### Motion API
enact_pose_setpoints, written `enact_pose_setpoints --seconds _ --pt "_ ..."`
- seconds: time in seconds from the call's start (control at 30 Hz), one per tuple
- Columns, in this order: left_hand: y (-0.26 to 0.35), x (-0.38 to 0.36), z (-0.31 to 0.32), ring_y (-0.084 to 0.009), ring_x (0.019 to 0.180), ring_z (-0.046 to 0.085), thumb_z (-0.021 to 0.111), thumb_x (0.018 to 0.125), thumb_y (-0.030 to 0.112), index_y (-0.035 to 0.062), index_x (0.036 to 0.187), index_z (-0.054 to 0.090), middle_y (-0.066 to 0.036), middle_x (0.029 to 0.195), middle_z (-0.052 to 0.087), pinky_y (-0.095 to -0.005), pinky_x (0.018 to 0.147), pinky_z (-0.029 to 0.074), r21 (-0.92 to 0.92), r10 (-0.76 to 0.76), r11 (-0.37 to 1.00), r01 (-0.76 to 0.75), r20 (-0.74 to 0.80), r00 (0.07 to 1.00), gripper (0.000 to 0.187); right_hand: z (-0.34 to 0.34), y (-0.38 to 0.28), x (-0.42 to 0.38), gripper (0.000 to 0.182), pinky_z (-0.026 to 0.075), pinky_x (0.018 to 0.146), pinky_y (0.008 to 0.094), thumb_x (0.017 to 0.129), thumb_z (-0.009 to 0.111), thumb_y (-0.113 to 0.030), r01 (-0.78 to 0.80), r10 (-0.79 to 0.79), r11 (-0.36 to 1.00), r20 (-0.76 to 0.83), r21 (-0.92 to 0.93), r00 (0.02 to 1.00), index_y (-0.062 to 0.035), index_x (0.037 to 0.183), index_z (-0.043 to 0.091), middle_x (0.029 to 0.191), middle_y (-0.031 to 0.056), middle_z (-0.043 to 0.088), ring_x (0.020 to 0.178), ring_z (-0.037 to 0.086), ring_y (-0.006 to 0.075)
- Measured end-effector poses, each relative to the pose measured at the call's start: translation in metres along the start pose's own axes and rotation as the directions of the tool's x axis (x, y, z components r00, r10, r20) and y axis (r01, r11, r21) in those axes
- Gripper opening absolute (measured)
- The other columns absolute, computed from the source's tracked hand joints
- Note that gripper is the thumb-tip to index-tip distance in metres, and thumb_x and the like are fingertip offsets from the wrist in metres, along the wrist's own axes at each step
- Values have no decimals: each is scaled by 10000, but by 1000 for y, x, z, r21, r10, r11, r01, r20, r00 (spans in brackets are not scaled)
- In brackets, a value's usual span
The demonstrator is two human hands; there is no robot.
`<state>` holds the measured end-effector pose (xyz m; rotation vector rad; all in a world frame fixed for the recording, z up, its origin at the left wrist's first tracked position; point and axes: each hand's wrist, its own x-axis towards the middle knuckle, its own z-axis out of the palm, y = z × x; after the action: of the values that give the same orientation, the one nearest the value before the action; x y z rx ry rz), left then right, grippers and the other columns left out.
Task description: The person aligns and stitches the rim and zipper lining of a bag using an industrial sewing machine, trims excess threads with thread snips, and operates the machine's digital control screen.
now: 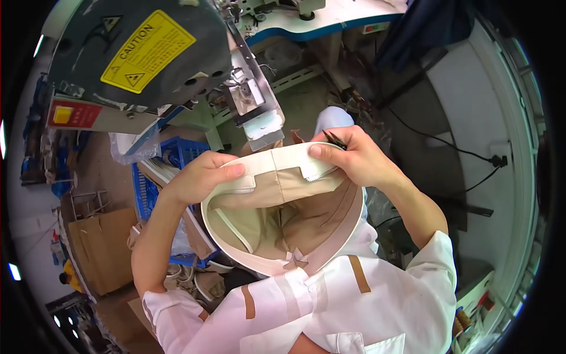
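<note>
A pair of cream trousers [236, 199] hangs in front of my chest, its waistband held open in a ring so the beige inside shows. My left hand [203, 176] pinches the far waistband [265, 158] left of the centre seam, thumb on the inner side. On the other side of that seam, my right hand [352, 154] grips the same band, also with the thumb inside. Dark narrow blades, perhaps of thread snips [335, 139], stick out by the right fingers. Serrated edges show under the band near both hands.
A sewing machine [194, 65] with a caution label and a metal arm end [262, 127] stands just beyond the trousers. At the left are a blue crate [144, 189] and a cardboard box [103, 251]. A black cable [454, 144] runs at the right.
</note>
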<state>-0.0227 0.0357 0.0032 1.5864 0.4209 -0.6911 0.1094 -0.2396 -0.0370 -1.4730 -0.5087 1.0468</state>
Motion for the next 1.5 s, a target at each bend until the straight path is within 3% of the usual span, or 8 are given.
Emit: enact_pose_setpoints --seconds 0.07,0.37,0.43,0.47,0.6,0.7,0.77,1.5 --pt "-2 10 -8 -74 863 605 583 990 255 -40 1115 670 -21 972 690 -237 804 487 -35 30 999 -29 13 999 332 -8 -4 11 285 503 725 279 948 663 -303 11 -12 998 -15 -64 1000 -30 1017 704 841 10 684 794 585 67" --pt "1 41 -58 -88 861 630 627 965 298 -1 1123 669 -30 980 686 -230 759 499 -222 147 966 -132 54 988 340 -26 -46 79 241 476 740 246 913 697 -266 -34 32 997 -18 -75 999 -35 977 718 847 -10 669 769 574 70" --pt "-5 50 -71 -104 891 638 646 953 294 6 1137 666 -36 1025 680 -238 782 506 -288 120 945 -158 -146 982 343 -31 -49 100 217 480 735 246 907 705 -258 -34 34 999 -4 -10 999 -48 962 721 847 -13 667 766 579 72" --pt "-11 54 -83 -104 958 634 649 952 273 2 1234 631 -56 1126 661 -253 827 512 -310 34 946 -92 -188 982 391 -33 -52 106 217 480 735 246 907 705 -258 -32 32 999 0 -15 999 -48 962 721 847 -13 667 766 579 72" --pt "-1 53 -77 -105 906 643 608 978 249 16 1193 641 -39 1076 680 -231 835 518 -289 79 942 -174 -313 947 318 -36 -59 123 185 488 737 249 906 706 -227 -44 44 998 1 -39 999 -46 945 720 846 -10 673 775 593 76" --pt "-27 69 -98 -128 1107 599 559 1007 209 20 1335 554 -66 1281 606 -256 990 473 -420 78 901 -110 -92 993 379 -41 -51 134 175 488 745 249 908 701 -208 -39 39 999 1 -8 999 -38 947 718 860 -3 677 786 597 77" --pt "-39 72 -103 -129 1241 519 509 1024 168 28 1438 447 -65 1418 503 -271 1072 416 -378 96 918 -119 -80 992 440 -44 -47 135 187 489 758 250 913 693 -199 -56 55 998 21 12 998 -21 964 716 883 3 680 798 600 80" --pt "-43 70 -119 -135 1261 508 503 1022 150 27 1452 425 -70 1442 478 -270 1092 395 -479 7 877 -30 -50 999 454 -50 -42 137 234 470 697 249 881 739 -283 -5 3 998 43 59 999 -52 908 713 832 -10 650 731 564 79"
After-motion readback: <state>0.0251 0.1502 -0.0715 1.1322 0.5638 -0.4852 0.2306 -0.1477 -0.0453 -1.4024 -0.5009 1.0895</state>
